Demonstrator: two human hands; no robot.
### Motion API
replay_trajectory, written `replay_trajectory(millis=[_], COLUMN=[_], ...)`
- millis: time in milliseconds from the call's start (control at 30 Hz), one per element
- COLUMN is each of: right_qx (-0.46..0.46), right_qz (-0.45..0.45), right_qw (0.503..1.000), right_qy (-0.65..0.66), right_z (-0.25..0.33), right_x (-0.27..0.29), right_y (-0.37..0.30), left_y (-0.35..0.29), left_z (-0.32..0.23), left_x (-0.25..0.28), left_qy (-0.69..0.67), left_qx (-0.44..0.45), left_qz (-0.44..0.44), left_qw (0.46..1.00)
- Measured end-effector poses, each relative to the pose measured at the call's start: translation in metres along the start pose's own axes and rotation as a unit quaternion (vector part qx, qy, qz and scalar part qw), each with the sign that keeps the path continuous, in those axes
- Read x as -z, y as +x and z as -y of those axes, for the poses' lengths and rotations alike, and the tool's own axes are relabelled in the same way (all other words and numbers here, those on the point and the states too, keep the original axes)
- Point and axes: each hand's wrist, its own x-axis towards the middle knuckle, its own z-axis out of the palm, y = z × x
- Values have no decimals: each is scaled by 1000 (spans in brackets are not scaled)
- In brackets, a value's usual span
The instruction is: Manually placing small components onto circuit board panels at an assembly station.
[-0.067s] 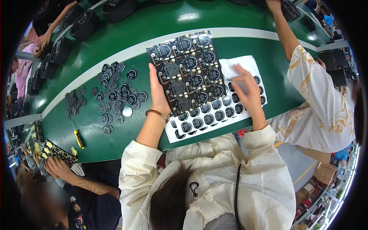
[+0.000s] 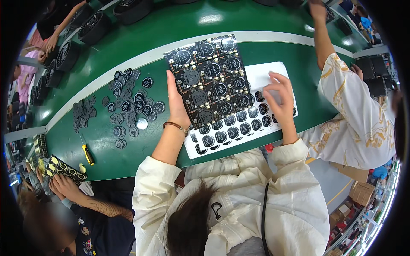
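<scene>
My left hand (image 2: 176,102) grips a black circuit board panel (image 2: 220,89) by its left edge, holding it tilted above the table. The panel is divided into a grid of small boards, most with a round display face; several in its left column carry plain dark grey round covers. My right hand (image 2: 282,100) hovers just right of the panel, fingers curved and apart, with nothing visible in them. Beneath both lies a white sheet (image 2: 267,74) with rows of round black stickers (image 2: 244,128), partly hidden by the panel.
Loose round black pieces (image 2: 137,102) lie in piles on the green table (image 2: 171,141) to the left. A yellow screwdriver (image 2: 88,154) lies nearer me. Co-workers sit at both sides; one's forearm (image 2: 323,42) reaches across at right. Black round housings (image 2: 92,29) stand beyond the white rail.
My right hand has shifted slightly to the right, away from the panel, its fingers curling more. The co-worker's arm at right has also moved a little rightward. The panel has barely moved.
</scene>
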Motion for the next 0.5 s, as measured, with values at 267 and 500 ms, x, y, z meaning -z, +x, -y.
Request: replay_trajectory(millis=[267, 500], right_qx=[-125, -130], right_qz=[2, 2], right_qw=[944, 922], right_qy=[306, 365], right_z=[57, 83], right_x=[-21, -85], right_y=[26, 62], left_y=[-5, -5], left_z=[-2, -1], left_x=[-6, -6], left_qy=[-5, -16], left_qx=[14, 33], left_qz=[27, 37], left_qw=[1000, 999])
